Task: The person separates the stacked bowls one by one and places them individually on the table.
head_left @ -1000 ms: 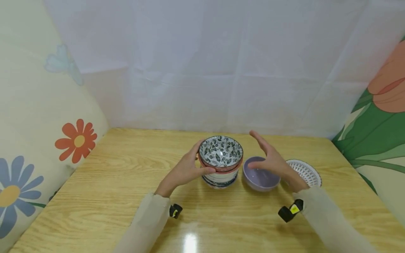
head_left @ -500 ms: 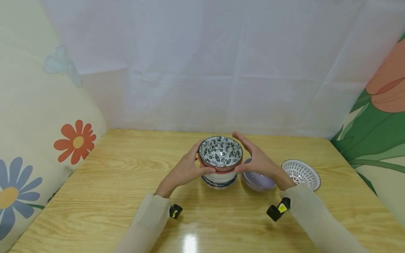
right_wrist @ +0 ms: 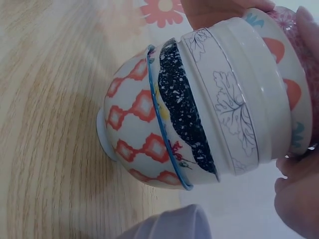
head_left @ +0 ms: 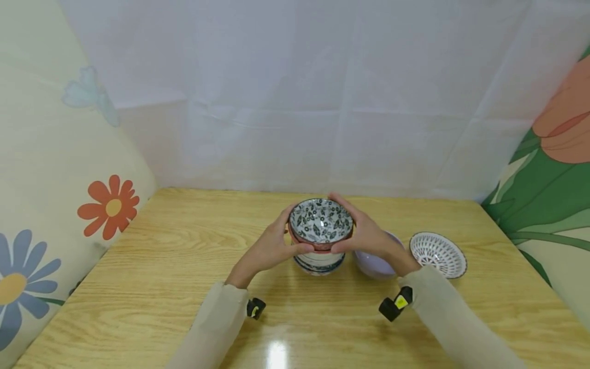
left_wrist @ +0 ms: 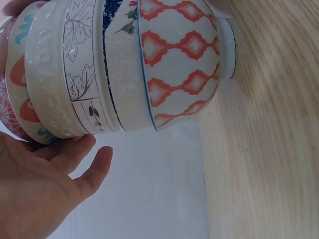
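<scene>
A stack of several nested bowls stands upright on the table. Its top bowl [head_left: 321,221] has a dark leaf print inside and a reddish outside. On the stack's left side, my left hand [head_left: 273,245] holds this bowl, thumb in front and fingers behind. My right hand [head_left: 367,237] grips it from the opposite side in the same way. Lower down come an embossed white bowl [left_wrist: 47,69] and a bowl with a speckled dark-blue band [right_wrist: 182,99]. At the base is a bowl with orange diamonds [left_wrist: 179,59], its foot on the wood.
A purple bowl [head_left: 375,265] stands close to the stack's right, partly hidden by my right hand. Farther right lies a white bowl with a dark dashed pattern [head_left: 438,254]. A white cloth [head_left: 258,148] hangs behind the wooden table [head_left: 184,256].
My right hand has moved left from over the purple bowl and closed in on the top bowl's right side. My left hand and the stack have stayed in place.
</scene>
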A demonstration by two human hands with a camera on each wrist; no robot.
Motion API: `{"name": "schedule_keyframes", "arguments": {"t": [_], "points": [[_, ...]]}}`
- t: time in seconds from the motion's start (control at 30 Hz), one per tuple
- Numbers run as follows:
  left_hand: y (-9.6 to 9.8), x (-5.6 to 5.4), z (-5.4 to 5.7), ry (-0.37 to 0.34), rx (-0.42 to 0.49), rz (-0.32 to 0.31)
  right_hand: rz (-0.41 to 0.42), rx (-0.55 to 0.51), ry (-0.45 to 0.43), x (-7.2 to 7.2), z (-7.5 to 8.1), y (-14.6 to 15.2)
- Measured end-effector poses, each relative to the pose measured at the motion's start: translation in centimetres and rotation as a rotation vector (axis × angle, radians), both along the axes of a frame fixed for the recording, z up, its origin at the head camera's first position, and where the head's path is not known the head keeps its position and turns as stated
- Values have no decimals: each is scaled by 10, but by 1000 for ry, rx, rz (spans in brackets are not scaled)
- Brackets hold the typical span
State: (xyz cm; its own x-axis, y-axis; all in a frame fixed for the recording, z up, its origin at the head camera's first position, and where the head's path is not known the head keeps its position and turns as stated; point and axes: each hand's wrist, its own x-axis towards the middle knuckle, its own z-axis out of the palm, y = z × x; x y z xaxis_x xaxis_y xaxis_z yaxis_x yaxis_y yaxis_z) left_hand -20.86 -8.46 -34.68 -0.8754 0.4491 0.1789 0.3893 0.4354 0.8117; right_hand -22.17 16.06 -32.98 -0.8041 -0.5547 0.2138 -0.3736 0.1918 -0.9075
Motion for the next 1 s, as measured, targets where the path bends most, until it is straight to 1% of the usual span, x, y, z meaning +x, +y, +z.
{"name": "schedule_keyframes", "arguments": {"t": [0.17,0.4,0.63,0.83,1.0], "points": [[-1,-1,1,2,6,-5,-35,9,25,-2,-2,-3],[0,1,0,-9,21,-10,-88,14,98,2,-6,-6],[0,1,-2,8,22,-19,-119,5,150,4,-11,-7],[-1,0,-3,29,31,-47,-124,14,167,6,-12,-7],[-2,-1,-3,37,35,-59,-123,55,147,5,-8,-8]]}}
